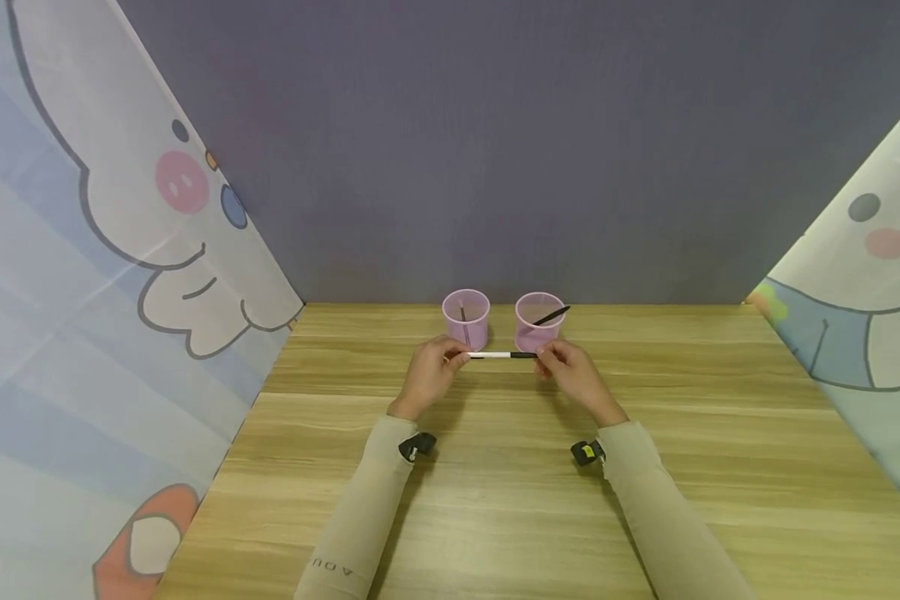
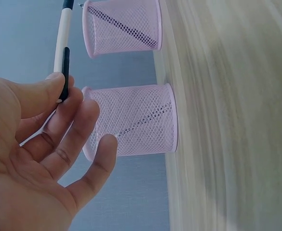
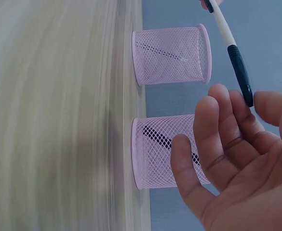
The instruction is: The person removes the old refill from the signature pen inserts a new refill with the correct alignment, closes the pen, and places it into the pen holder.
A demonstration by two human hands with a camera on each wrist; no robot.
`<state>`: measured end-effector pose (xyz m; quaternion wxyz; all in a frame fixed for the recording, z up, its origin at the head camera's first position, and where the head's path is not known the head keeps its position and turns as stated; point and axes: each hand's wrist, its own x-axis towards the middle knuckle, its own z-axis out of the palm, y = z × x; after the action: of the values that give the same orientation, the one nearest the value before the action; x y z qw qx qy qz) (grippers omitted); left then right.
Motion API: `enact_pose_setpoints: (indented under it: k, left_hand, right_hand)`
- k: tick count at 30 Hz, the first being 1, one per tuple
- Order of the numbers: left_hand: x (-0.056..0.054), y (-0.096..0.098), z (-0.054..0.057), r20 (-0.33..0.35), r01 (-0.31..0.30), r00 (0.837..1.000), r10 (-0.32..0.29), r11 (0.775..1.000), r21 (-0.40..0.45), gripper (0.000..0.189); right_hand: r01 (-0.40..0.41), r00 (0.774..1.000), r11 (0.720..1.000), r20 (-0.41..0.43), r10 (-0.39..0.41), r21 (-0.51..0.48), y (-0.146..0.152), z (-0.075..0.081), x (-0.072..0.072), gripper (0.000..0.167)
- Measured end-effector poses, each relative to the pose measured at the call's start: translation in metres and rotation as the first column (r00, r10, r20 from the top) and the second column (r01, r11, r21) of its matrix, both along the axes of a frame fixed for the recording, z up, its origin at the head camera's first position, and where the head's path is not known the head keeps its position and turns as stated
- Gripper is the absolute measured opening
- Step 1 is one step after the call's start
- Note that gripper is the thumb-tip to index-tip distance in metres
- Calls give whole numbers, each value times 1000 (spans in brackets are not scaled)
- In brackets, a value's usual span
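Observation:
A white and black pen (image 1: 491,355) spans the space between both hands, held level just in front of two pink mesh cups. My left hand (image 1: 429,372) pinches its clip end between thumb and fingers. At the other end, my right hand (image 1: 577,379) pinches the black tip with thumb and index finger. The remaining fingers of each hand spread loosely below, as the left wrist and right wrist views show. Inside the left cup (image 1: 481,333) leans a thin dark stick (image 1: 462,312). A thicker black pen (image 1: 555,316) slants in the right cup (image 1: 527,337), its end poking above the rim.
Both cups stand near the back edge of the wood-grain table (image 1: 495,500), with a grey panel (image 1: 525,150) behind. Cartoon-printed sheets (image 1: 60,333) flank the table on either side. Black wrist devices (image 1: 417,446) sit at the cuffs of the light sleeves.

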<state>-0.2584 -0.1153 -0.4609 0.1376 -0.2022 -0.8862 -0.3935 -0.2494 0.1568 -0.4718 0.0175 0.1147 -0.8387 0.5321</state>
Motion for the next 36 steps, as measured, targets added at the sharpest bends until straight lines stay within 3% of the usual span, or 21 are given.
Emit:
enact_pose_setpoints:
  k: [15,36]
  left_hand:
    - [-6,-1,3,46,0,999,-3,999,51,12]
    - [-3,-4,2,95,-13,995,5,996,83,13]
  right_hand:
    - [37,999,999,35,-36,-18,-5,2,-8,29]
    - [34,999,996,45,-30,-85,-10,5,-5,23]
